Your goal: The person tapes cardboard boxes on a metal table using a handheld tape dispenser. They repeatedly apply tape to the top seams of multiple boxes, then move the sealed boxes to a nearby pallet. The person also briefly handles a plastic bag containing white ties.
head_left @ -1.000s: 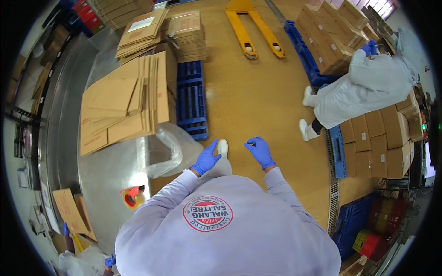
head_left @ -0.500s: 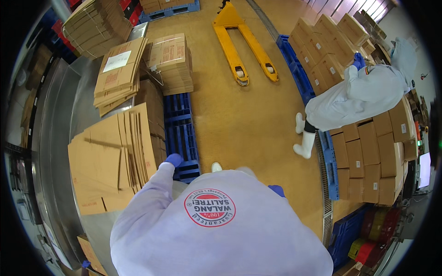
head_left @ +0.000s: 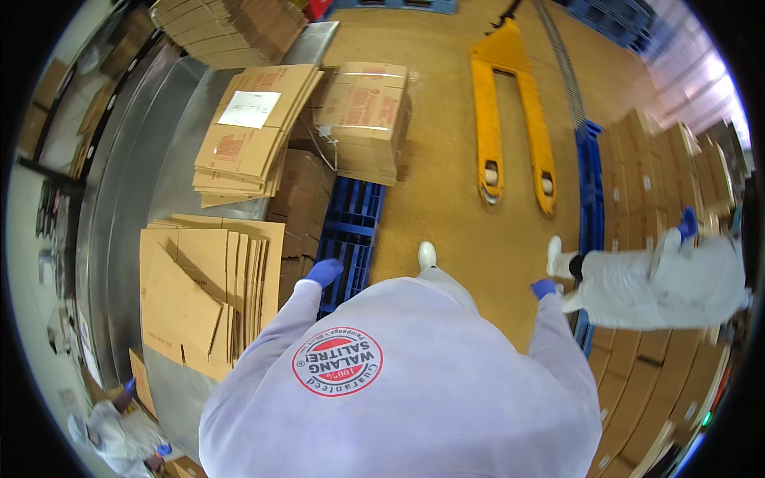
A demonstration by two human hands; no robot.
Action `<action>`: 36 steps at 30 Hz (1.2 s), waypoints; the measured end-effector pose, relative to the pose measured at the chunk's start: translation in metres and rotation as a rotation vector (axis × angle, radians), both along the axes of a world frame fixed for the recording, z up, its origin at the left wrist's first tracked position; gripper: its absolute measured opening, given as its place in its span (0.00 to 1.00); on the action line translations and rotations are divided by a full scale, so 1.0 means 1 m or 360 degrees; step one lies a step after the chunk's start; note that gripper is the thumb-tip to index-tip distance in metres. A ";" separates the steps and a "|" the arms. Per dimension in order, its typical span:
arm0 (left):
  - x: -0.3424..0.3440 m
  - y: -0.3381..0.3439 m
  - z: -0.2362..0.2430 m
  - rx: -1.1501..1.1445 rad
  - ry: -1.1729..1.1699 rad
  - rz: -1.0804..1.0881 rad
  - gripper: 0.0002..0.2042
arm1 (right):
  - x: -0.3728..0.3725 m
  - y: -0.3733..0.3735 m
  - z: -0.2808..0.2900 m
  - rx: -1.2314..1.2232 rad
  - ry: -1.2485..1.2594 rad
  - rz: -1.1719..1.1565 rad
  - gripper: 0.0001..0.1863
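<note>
My left hand (head_left: 322,272), in a blue glove, hangs at my side beside a blue plastic pallet (head_left: 351,215), close to flat cardboard sheets (head_left: 183,295) on a steel table (head_left: 191,370). My right hand (head_left: 543,288), also gloved, hangs over the yellow floor (head_left: 510,247), near a co-worker in white (head_left: 653,283). The fingers of both my hands are too hidden and blurred to read. My white boot (head_left: 427,253) shows ahead. More flattened cartons (head_left: 239,135) and a strapped bundle (head_left: 366,119) stand farther along on the left.
A yellow pallet jack (head_left: 498,56) stands ahead, forks toward me, beside a drain grate (head_left: 566,68). Boxes (head_left: 625,175) on blue pallets (head_left: 590,191) line the right. A second co-worker (head_left: 119,438) is at the lower left. Blue pallets (head_left: 613,20) lie at the far right end.
My view has turned, shifting the pallet jack rightward. My hands, raised in front a second ago, are now down at my sides, and the lower-left co-worker has come further into view.
</note>
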State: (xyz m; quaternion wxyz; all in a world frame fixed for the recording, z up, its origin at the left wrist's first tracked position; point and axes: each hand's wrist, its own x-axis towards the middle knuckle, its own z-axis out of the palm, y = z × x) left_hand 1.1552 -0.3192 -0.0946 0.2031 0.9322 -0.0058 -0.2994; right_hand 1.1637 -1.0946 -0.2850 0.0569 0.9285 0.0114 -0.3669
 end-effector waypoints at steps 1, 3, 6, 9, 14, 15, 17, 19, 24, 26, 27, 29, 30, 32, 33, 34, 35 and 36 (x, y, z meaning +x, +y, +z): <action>0.001 0.008 -0.029 0.0007 0.0041 -0.0053 0.18 | 0.057 -0.065 0.023 -0.0054 -0.0056 -0.0108 0.20; 0.019 0.017 -0.049 0.0089 0.0092 0.0025 0.17 | 0.193 -0.096 0.062 -0.0348 -0.0549 0.0612 0.16; -0.066 0.057 -0.003 0.0287 0.0080 0.0501 0.18 | 0.369 0.119 0.098 0.0114 -0.1062 0.0883 0.05; -0.061 0.036 -0.032 -0.0012 0.0099 0.1031 0.19 | 0.461 0.258 0.131 0.1944 -0.0473 -0.1366 0.16; -0.020 0.044 -0.078 0.0001 0.0150 0.0261 0.20 | 0.498 0.459 0.112 0.1318 -0.0783 0.0008 0.13; 0.002 0.035 -0.080 -0.0007 0.0152 0.0253 0.19 | 0.498 0.486 0.116 0.1190 -0.0735 0.0116 0.13; 0.049 0.021 -0.076 -0.0188 0.0308 0.0794 0.19 | 0.506 0.531 0.124 0.1368 -0.0426 -0.0061 0.15; 0.107 0.006 -0.025 -0.0390 0.0111 0.1226 0.19 | 0.521 0.568 0.130 0.1344 -0.0511 0.0142 0.13; 0.170 -0.009 0.062 -0.0932 -0.0059 0.1932 0.19 | 0.542 0.633 0.123 0.1368 -0.0460 0.0397 0.11; 0.167 -0.016 0.070 -0.0922 0.0030 0.2095 0.19 | 0.551 0.652 0.096 0.1246 -0.0503 0.0537 0.11; 0.161 -0.022 0.073 -0.0876 -0.0016 0.2098 0.18 | 0.551 0.660 0.085 0.1187 -0.0524 0.0617 0.11; 0.110 -0.042 0.043 -0.0739 0.0107 0.2174 0.18 | 0.549 0.671 0.069 0.1081 -0.0591 0.0759 0.11; 0.077 -0.050 0.024 -0.0669 0.0166 0.2189 0.18 | 0.550 0.676 0.067 0.1029 -0.0639 0.0813 0.10; 0.001 -0.069 -0.002 -0.0529 0.0301 0.2105 0.18 | 0.549 0.686 0.050 0.0864 -0.0618 0.0924 0.10; -0.019 -0.081 -0.002 -0.0418 0.0392 0.1912 0.18 | 0.553 0.687 0.042 0.0769 -0.0626 0.1001 0.10; -0.035 -0.096 -0.002 -0.0311 0.0476 0.1727 0.18 | 0.555 0.689 0.046 0.0748 -0.0529 0.1061 0.10; -0.049 -0.106 -0.003 -0.0251 0.0549 0.1583 0.18 | 0.555 0.692 0.056 0.0725 -0.0436 0.1104 0.11; -0.056 -0.112 -0.002 -0.0188 0.0618 0.1431 0.17 | 0.557 0.695 0.061 0.0703 -0.0348 0.1139 0.12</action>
